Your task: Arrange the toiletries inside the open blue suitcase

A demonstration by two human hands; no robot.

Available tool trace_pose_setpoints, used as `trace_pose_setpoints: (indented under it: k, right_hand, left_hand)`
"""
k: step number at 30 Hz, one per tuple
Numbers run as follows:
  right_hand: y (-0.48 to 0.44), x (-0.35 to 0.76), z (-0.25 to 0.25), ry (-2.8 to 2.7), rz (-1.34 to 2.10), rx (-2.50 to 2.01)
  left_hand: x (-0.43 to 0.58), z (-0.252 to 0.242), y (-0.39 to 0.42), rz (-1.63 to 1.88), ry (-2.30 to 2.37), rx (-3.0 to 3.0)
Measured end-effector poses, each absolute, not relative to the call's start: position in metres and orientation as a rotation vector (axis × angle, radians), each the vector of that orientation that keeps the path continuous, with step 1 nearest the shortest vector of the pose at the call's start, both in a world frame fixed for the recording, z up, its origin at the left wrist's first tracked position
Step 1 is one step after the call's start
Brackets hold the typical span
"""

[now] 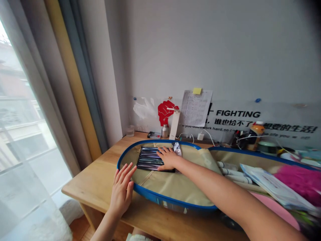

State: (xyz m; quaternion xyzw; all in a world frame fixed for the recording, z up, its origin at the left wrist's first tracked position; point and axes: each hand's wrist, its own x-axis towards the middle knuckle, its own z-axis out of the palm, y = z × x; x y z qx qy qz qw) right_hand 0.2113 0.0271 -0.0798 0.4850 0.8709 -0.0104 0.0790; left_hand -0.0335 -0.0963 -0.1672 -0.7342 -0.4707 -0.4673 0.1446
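Note:
An unzipped oval bag (173, 202) with blue edging and beige lining lies opened out on the wooden desk. Inside its left half is a flat dark pack (147, 160) holding several long, shiny, slim items whose kind I cannot make out. My right hand (168, 158) reaches across and lies over the right part of that pack, fingers spread. A small silvery packet (177, 149) sits just behind this hand. At the bag's left rim, my left hand (122, 189) is open with its fingers stretched out, close to or touching the blue edge.
In the bag's right half are white tubes (237, 175), a white-and-blue packet (268, 185) and a bright pink cloth-like bundle (299, 182). Behind stand a small metal bottle (164, 131), a tall white box (175, 125) and an orange-brown bottle (255, 134). The wooden desk (95, 179) ends at left.

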Motion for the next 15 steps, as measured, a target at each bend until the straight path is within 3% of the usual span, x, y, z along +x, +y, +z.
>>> trace_pose_setpoints:
  k: [15]
  right_hand:
    - [0.0243, 0.21, -0.0823, 2.596, -0.036, 1.498]
  left_hand:
    - [-0.0315, -0.1683, -0.0958, -1.24, -1.375, -2.143]
